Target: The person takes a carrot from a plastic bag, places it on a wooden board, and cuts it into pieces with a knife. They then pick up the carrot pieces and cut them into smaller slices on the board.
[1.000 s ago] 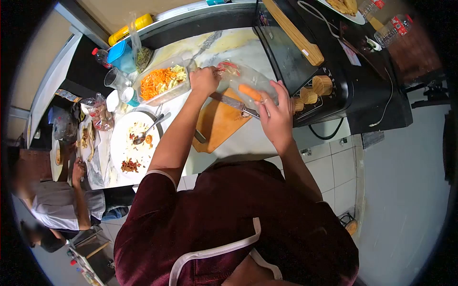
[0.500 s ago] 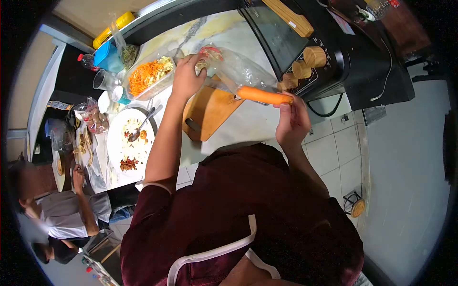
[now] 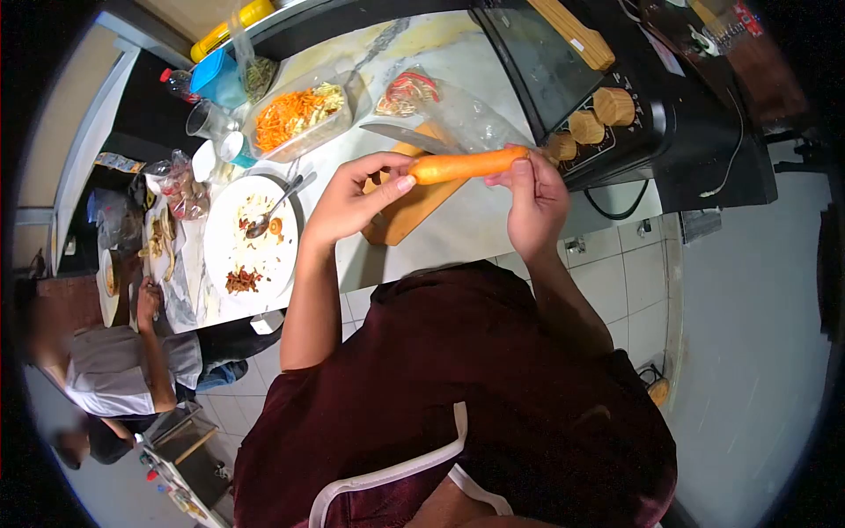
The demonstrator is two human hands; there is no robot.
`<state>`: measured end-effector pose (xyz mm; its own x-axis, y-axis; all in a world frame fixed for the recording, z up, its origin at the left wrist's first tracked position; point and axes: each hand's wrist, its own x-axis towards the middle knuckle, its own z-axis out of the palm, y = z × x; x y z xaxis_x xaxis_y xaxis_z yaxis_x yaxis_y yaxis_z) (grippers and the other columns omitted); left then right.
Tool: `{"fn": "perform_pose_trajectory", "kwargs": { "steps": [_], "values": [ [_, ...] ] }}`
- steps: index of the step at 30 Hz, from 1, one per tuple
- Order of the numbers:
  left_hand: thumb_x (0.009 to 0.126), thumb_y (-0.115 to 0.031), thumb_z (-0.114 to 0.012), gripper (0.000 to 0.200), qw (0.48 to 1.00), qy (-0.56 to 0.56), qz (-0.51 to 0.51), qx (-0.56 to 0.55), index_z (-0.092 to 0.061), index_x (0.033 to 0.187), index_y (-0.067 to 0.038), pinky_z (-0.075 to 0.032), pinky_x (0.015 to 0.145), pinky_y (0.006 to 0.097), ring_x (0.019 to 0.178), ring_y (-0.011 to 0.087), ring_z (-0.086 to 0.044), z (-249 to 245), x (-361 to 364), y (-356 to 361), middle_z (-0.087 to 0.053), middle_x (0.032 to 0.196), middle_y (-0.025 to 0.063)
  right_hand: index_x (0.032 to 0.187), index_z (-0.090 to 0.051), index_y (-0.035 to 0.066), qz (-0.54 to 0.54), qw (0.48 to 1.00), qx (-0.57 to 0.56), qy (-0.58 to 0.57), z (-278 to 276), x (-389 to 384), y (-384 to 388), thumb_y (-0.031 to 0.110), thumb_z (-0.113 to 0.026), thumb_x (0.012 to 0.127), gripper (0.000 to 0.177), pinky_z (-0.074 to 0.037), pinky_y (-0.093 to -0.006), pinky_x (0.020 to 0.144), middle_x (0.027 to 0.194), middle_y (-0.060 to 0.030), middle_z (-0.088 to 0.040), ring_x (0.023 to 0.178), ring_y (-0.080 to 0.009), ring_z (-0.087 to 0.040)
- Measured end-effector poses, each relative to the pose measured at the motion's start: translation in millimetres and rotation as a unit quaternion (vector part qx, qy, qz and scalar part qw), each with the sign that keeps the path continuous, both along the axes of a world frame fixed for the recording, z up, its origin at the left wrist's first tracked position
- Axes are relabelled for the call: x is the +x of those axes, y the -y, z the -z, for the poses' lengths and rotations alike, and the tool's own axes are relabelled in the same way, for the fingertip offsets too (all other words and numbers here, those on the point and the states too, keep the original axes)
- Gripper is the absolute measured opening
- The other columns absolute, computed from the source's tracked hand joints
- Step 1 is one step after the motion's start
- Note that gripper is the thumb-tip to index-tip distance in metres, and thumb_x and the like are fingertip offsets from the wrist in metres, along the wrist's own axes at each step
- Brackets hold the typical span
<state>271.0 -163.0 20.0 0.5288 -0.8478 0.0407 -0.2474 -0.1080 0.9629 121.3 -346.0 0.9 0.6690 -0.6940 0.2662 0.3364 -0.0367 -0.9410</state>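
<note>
A whole orange carrot (image 3: 466, 166) is held level between both hands, above the front of the counter. My left hand (image 3: 365, 195) pinches its left end between thumb and fingers. At its right end my right hand (image 3: 535, 195) grips with thumb and fingertips. Beneath the carrot lies a wooden cutting board (image 3: 407, 216), partly covered by my left hand. A knife (image 3: 400, 135) rests across the back of the board, its handle hidden. Behind it are a clear plastic bag (image 3: 475, 119) and a packet with red marks (image 3: 409, 91).
Left of the board stand a plastic container of shredded carrot (image 3: 341, 119) and a white plate with food scraps and a spoon (image 3: 264, 211). An oven with wooden knobs (image 3: 613, 106) is at the right. Another person (image 3: 119, 361) works at the far left.
My left hand has come back from beside the container and taken hold of the carrot's left end. The carrot has turned closer to level, and the view has shifted slightly.
</note>
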Motion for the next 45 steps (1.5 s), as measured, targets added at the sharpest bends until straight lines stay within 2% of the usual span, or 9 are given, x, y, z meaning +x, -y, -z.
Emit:
{"fn": "perform_pose_trajectory", "kwargs": {
  "steps": [3, 4, 11, 16, 26, 29, 31, 39, 45],
  "values": [
    [0.085, -0.015, -0.070, 0.024, 0.995, -0.056, -0.058, -0.065, -0.067, 0.105, -0.002, -0.043, 0.078, 0.0238, 0.084, 0.0078, -0.054, 2.6, -8.5, -8.1, -0.065, 0.090, 0.0012, 0.112, -0.055, -0.008, -0.046, 0.996, 0.074, -0.009, -3.0, 4.7, -3.2, 0.016, -0.048, 0.099, 0.028, -0.055, -0.0297, 0.075, 0.091, -0.0121, -0.065, 0.076, -0.0169, -0.066],
    [0.083, -0.007, -0.071, 0.028, 0.997, -0.036, -0.053, -0.047, -0.064, 0.110, -0.001, -0.043, 0.082, 0.0248, 0.089, 0.0094, -0.054, -1.3, -9.6, -11.7, -0.062, 0.094, 0.0014, 0.113, -0.055, -0.007, -0.060, 0.993, 0.102, -0.023, -2.9, 6.2, -5.3, 0.019, -0.047, 0.100, 0.031, -0.055, -0.0309, 0.077, 0.093, -0.0124, -0.065, 0.078, -0.0174, -0.065],
    [0.080, -0.004, -0.073, 0.033, 0.994, -0.046, -0.089, -0.052, -0.064, 0.111, 0.000, -0.043, 0.085, 0.0260, 0.091, 0.0107, -0.055, -7.2, -15.9, -24.9, -0.064, 0.099, 0.0026, 0.117, -0.051, -0.007, -0.126, 0.968, 0.214, -0.036, -5.4, 6.4, -16.9, 0.028, -0.047, 0.099, 0.039, -0.053, -0.0342, 0.084, 0.102, -0.0142, -0.062, 0.090, -0.0188, -0.064],
    [0.076, -0.003, -0.075, 0.041, 0.995, -0.019, -0.040, -0.087, -0.063, 0.115, -0.001, -0.042, 0.088, 0.0278, 0.093, 0.0127, -0.055, -13.4, -17.4, -23.7, -0.064, 0.101, 0.0027, 0.110, -0.052, -0.004, -0.131, 0.942, 0.307, -0.044, -2.2, 5.9, -14.4, 0.031, -0.048, 0.099, 0.037, -0.051, -0.0336, 0.086, 0.099, -0.0146, -0.062, 0.089, -0.0198, -0.063],
    [0.077, -0.003, -0.074, 0.039, 0.996, 0.001, -0.072, -0.061, -0.063, 0.114, -0.001, -0.043, 0.087, 0.0278, 0.092, 0.0129, -0.055, -4.0, -8.4, -14.2, -0.065, 0.101, 0.0045, 0.112, -0.052, -0.002, -0.133, 0.897, 0.418, -0.056, -3.8, 8.9, -4.3, 0.031, -0.051, 0.097, 0.036, -0.049, -0.0314, 0.090, 0.104, -0.0142, -0.061, 0.096, -0.0201, -0.061],
    [0.077, -0.004, -0.074, 0.036, 0.993, -0.003, -0.092, -0.071, -0.064, 0.112, -0.002, -0.043, 0.085, 0.0268, 0.090, 0.0117, -0.055, 0.4, -5.1, -10.5, -0.065, 0.100, 0.0042, 0.116, -0.052, -0.001, -0.177, 0.887, 0.423, -0.050, -0.9, 12.2, -0.9, 0.028, -0.052, 0.097, 0.035, -0.049, -0.0308, 0.091, 0.106, -0.0132, -0.061, 0.098, -0.0201, -0.060],
    [0.078, -0.010, -0.075, 0.031, 0.987, -0.026, -0.125, -0.092, -0.066, 0.108, -0.005, -0.041, 0.080, 0.0226, 0.085, 0.0071, -0.053, 3.9, -2.3, -8.9, -0.065, 0.092, -0.0003, 0.118, -0.052, -0.001, -0.189, 0.887, 0.417, -0.050, 0.0, 14.9, 2.0, 0.026, -0.051, 0.098, 0.033, -0.049, -0.0313, 0.090, 0.108, -0.0129, -0.061, 0.098, -0.0198, -0.060],
    [0.080, -0.008, -0.074, 0.029, 0.973, -0.058, -0.207, -0.083, -0.066, 0.106, -0.001, -0.042, 0.079, 0.0231, 0.083, 0.0068, -0.053, 8.6, 13.7, -21.0, -0.064, 0.090, -0.0009, 0.122, -0.052, -0.001, -0.325, 0.850, 0.413, -0.038, 3.9, 28.7, 21.1, 0.016, -0.049, 0.098, 0.030, -0.048, -0.0332, 0.091, 0.112, -0.0126, -0.061, 0.101, -0.0212, -0.061],
    [0.080, -0.008, -0.074, 0.029, 0.960, -0.063, -0.255, -0.098, -0.065, 0.106, 0.000, -0.042, 0.079, 0.0232, 0.083, 0.0071, -0.053, 4.8, 20.5, -31.9, -0.063, 0.089, -0.0008, 0.125, -0.050, -0.006, -0.319, 0.900, 0.292, -0.045, -4.5, 49.0, 8.1, 0.002, -0.054, 0.093, 0.034, -0.048, -0.0351, 0.095, 0.117, -0.0164, -0.060, 0.105, -0.0248, -0.061]
  ]
}}
